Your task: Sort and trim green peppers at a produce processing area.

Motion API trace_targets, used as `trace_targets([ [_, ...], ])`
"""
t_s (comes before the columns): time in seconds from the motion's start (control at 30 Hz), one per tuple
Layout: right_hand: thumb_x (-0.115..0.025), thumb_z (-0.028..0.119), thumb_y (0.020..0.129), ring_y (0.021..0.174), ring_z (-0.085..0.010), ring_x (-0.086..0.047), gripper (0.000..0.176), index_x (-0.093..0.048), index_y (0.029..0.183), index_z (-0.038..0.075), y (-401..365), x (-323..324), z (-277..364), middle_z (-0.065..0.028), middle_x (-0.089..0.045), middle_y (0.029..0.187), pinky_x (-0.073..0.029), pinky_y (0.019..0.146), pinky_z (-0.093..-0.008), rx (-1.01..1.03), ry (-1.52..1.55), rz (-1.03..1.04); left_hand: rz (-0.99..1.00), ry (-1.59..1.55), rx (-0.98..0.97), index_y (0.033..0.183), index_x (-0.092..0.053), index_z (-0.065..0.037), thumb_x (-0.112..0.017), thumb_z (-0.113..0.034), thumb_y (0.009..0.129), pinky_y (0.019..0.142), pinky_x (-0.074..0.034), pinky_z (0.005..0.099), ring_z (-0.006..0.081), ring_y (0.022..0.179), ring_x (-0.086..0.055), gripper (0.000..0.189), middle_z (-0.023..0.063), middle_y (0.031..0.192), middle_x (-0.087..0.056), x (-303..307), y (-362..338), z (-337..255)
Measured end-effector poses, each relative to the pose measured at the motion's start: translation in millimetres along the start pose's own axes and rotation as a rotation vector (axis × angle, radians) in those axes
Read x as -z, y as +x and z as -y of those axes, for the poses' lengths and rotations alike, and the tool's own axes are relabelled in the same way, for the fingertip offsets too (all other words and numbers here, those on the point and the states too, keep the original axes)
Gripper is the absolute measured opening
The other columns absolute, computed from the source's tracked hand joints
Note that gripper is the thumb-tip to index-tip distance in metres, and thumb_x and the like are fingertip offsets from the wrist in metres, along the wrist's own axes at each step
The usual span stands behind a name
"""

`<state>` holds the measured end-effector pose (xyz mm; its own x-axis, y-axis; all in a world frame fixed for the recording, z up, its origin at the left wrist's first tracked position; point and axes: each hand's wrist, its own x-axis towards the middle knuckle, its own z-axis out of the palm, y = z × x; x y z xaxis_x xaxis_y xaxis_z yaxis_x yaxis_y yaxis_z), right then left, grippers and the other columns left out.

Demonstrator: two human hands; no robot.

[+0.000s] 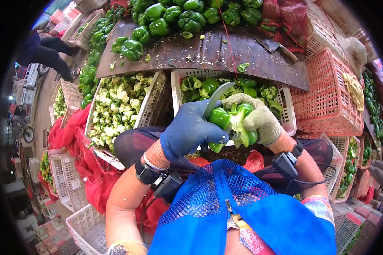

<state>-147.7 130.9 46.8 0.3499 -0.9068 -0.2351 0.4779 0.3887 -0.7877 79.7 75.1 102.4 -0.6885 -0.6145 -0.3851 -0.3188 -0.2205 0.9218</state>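
Observation:
My left hand (191, 127), in a blue glove, is closed around a knife whose curved blade (219, 98) points up and away from me. Its thumb reaches to the cut pepper. In a pale grey-green glove, my right hand (261, 119) grips a green bell pepper (241, 119), split open with its whitish core showing. Both hands meet in front of my chest, over the near side of a white crate (288, 111) of cut green peppers. The knife's handle is hidden in my left fist.
Beyond the crate lies a wooden board (174, 53) with scattered seeds, whole bell peppers (159, 27) and a cleaver (270, 44). At left stands a crate of pepper cores (119, 104); at right, stacked pink crates (323, 91). Red netting (87, 168) lies by my left knee. A person's legs (55, 49) show far left.

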Motion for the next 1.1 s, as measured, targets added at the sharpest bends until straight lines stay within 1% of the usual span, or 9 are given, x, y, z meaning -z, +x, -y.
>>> trace_targets([
  [0.07,-0.075,0.017,0.072,0.116,-0.0339,-0.066,0.073,-0.052,0.136,-0.007,5,12,-30,-0.0205,-0.064,0.126,-0.053,0.105,-0.0482,0.074,0.545,0.116,-0.050,-0.005,-0.216,0.115,-0.068,0.005,-0.072,-0.010,0.070,0.078,-0.055,0.0279,0.0114,0.086,-0.066,0.048,0.0097,0.102,-0.073,-1,9,13],
  [0.2,-0.072,0.030,0.081,0.112,-0.0337,-0.066,0.074,-0.047,0.141,-0.007,1,10,-45,-0.0209,-0.061,0.131,-0.054,0.094,-0.0463,0.247,0.578,-0.044,-0.122,0.122,-0.453,0.121,-0.066,0.009,-0.061,-0.010,0.066,0.088,-0.056,0.0310,0.0191,0.095,-0.070,0.059,0.0132,0.110,-0.073,2,32,45],
  [0.37,-0.068,0.046,0.086,0.083,-0.0290,-0.073,0.073,-0.049,0.140,0.000,-5,10,-38,-0.0172,-0.067,0.114,-0.063,0.057,-0.0376,0.255,0.475,-0.305,-0.117,-0.282,-0.173,0.127,-0.062,0.009,-0.059,-0.012,0.064,0.085,-0.058,0.0316,0.0200,0.094,-0.071,0.067,0.0136,0.109,-0.072,-15,36,32],
  [0.5,-0.063,0.049,0.095,0.081,-0.0299,-0.071,0.051,-0.057,0.128,0.010,2,62,-29,-0.0136,-0.069,0.101,-0.060,0.058,-0.0363,0.247,0.571,-0.517,-0.188,-0.264,-0.232,0.132,-0.060,0.007,-0.065,-0.011,0.066,0.083,-0.058,0.0302,0.0192,0.091,-0.070,0.069,0.0120,0.108,-0.072,-24,36,29],
  [0.63,-0.063,0.049,0.096,0.089,-0.0306,-0.072,0.066,-0.050,0.143,0.005,-16,73,-21,-0.0131,-0.069,0.110,-0.061,0.061,-0.0394,0.245,0.360,-0.291,-0.355,0.404,-0.304,0.138,-0.055,0.006,-0.082,-0.016,0.072,0.073,-0.057,0.0310,0.0163,0.078,-0.070,0.074,0.0148,0.096,-0.074,-2,71,39],
  [0.7,-0.062,0.048,0.097,0.094,-0.0298,-0.072,0.069,-0.047,0.147,0.004,-15,60,-16,-0.0125,-0.068,0.116,-0.063,0.066,-0.0418,0.214,0.292,-0.193,-0.402,0.307,-0.120,0.136,-0.054,0.007,-0.084,-0.022,0.074,0.070,-0.057,0.0371,0.0222,0.076,-0.072,0.075,0.0179,0.097,-0.074,8,70,40],
  [0.8,-0.065,0.036,0.092,0.100,-0.0297,-0.070,0.061,-0.051,0.141,0.003,-13,36,-15,-0.0132,-0.066,0.119,-0.060,0.076,-0.0404,0.141,0.130,-0.143,-0.277,0.457,-0.584,0.132,-0.061,-0.012,-0.082,-0.032,0.073,0.073,-0.058,0.0452,0.0342,0.079,-0.072,0.066,0.0157,0.094,-0.074,-4,79,44],
  [0.97,-0.070,0.017,0.084,0.109,-0.0294,-0.066,0.049,-0.059,0.130,0.003,9,21,-7,-0.0144,-0.064,0.125,-0.055,0.092,-0.0380,0.306,-1.011,0.031,-0.078,0.791,-0.372,0.125,-0.067,-0.027,-0.075,-0.045,0.079,0.076,-0.057,0.0472,0.0385,0.087,-0.071,0.050,0.0149,0.097,-0.074,-5,63,25],
  [1.1,-0.070,0.011,0.087,0.073,-0.0206,-0.067,0.065,-0.044,0.146,0.002,15,-9,-14,-0.0132,-0.062,0.118,-0.063,0.063,-0.0351,-0.207,0.139,-0.091,-0.268,0.785,-0.361,0.117,-0.070,-0.024,-0.073,-0.045,0.082,0.070,-0.058,0.0448,0.0345,0.078,-0.072,0.042,0.0117,0.089,-0.074,-11,59,58],
])
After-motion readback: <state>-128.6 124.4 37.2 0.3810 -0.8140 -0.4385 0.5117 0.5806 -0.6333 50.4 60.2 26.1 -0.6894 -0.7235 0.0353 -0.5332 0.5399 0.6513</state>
